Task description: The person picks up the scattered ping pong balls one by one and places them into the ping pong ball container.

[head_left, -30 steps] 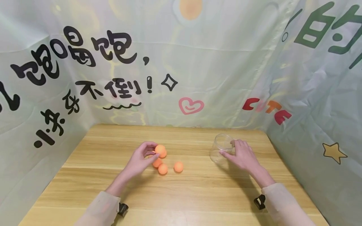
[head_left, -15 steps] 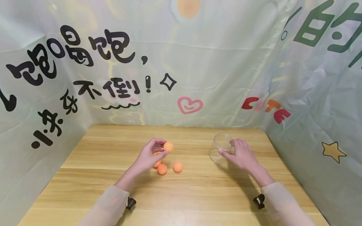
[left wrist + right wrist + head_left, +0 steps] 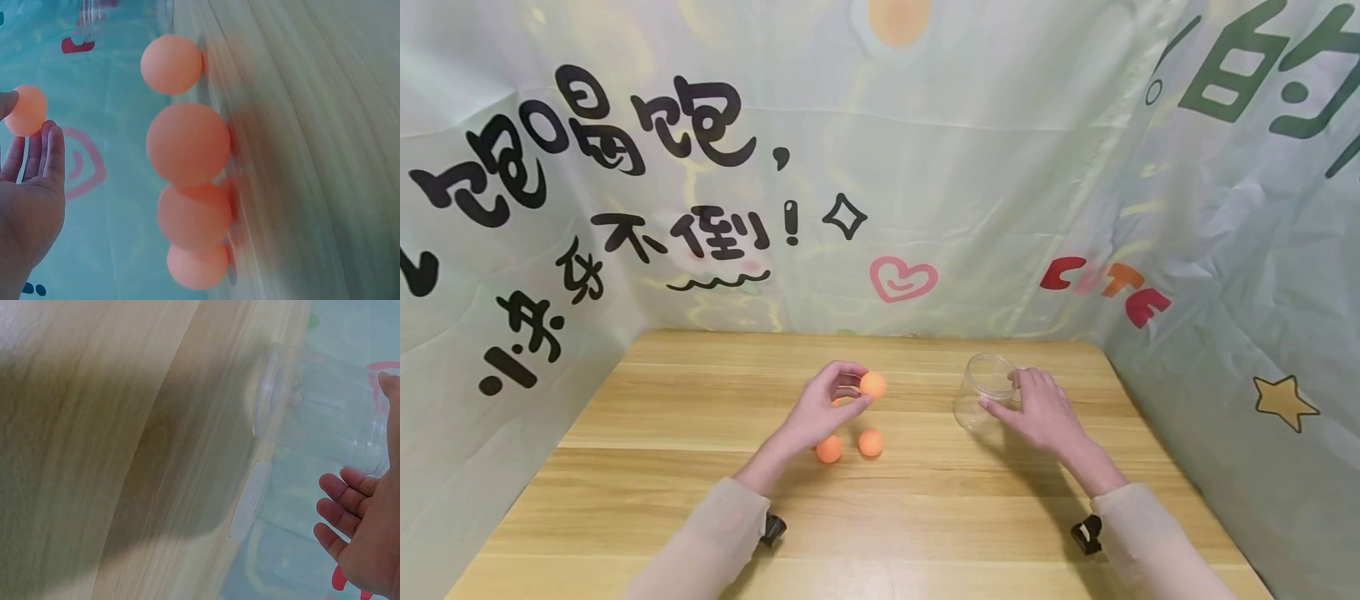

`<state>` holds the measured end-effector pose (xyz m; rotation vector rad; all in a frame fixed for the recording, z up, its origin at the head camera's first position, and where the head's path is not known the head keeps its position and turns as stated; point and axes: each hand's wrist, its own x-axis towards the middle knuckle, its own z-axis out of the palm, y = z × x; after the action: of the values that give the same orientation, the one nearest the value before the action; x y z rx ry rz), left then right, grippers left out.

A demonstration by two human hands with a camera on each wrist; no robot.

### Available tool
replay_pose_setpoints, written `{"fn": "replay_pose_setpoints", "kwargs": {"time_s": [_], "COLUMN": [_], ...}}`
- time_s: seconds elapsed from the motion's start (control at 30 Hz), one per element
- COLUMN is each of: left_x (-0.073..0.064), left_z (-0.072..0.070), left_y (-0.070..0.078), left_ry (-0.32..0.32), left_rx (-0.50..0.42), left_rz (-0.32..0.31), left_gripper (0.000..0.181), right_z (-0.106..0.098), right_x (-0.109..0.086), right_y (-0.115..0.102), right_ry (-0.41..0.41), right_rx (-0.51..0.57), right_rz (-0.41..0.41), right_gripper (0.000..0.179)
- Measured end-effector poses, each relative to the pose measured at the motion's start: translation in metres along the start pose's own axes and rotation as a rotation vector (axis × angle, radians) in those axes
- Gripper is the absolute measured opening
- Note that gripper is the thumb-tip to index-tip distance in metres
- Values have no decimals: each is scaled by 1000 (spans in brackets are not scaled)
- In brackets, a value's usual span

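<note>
My left hand (image 3: pixel 820 410) pinches an orange ping-pong ball (image 3: pixel 873 384) between thumb and fingertips, above the table. In the left wrist view this held ball (image 3: pixel 28 111) is apart from several matching balls (image 3: pixel 189 144) lined up on the wood. Two of the table balls, a nearer one (image 3: pixel 829 449) and one to its right (image 3: pixel 871 442), show in the head view; the left hand mostly covers the others. My right hand (image 3: pixel 1037 410) grips the rim of a clear jar (image 3: pixel 972 408) standing upright with its mouth up, thumb on the near side.
A translucent flat disc (image 3: pixel 250 500) lies by the jar's base in the right wrist view. The wooden table (image 3: pixel 925 517) meets printed cloth walls (image 3: pixel 1000 192) at its back and sides. Black wrist cameras (image 3: pixel 772 530) sit at both sleeves.
My left hand has lifted its ball off the group and carried it right, toward the jar. The right hand and jar have stayed in place.
</note>
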<state>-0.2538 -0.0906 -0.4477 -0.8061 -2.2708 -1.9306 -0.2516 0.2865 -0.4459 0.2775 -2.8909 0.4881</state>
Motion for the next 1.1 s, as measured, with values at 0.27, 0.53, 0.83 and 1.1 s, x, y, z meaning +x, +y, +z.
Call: {"fn": "replay_pose_setpoints", "kwargs": {"time_s": [0.27, 0.53, 0.83, 1.1], "left_x": [10, 17, 35, 48], "left_z": [17, 35, 60, 77], "left_y": [-3, -1, 4, 9], "left_ry": [-25, -51, -19, -11], "left_rx": [-31, -17, -32, -38], "left_rz": [16, -38, -9, 44], "left_gripper": [41, 41, 40, 39], "right_z": [0, 1, 1, 0], "right_x": [0, 1, 0, 0], "right_y": [0, 0, 1, 1], "right_ry": [0, 1, 4, -1], "right_rx": [0, 4, 8, 8], "right_rz": [8, 1, 1, 6], "right_gripper": [82, 82, 82, 83]}}
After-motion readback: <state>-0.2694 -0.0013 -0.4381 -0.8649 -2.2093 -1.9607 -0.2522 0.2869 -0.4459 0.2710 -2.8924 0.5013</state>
